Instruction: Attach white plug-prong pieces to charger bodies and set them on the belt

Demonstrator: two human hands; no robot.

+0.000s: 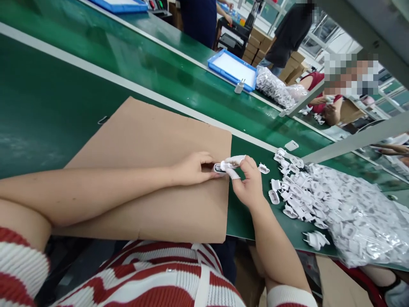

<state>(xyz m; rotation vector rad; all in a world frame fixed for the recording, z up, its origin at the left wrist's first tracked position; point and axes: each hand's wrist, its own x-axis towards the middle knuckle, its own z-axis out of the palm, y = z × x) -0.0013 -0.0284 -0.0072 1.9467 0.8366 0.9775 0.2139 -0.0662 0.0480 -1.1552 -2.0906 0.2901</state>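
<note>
A small white plug part [220, 167] sits pinched between the left hand [191, 168] and the right hand [247, 181] over the cardboard sheet's [153, 140] edge, looks mid-assembly, so next probably needs another piece from the loose pile [297, 192] just right on the green bench [47, 111].

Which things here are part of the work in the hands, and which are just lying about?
In hand:
left hand
right hand
white plug part held between both
pile of white plug parts
cardboard sheet

Lying about:
blue tray
single adapter by the tray
cardboard boxes
</note>
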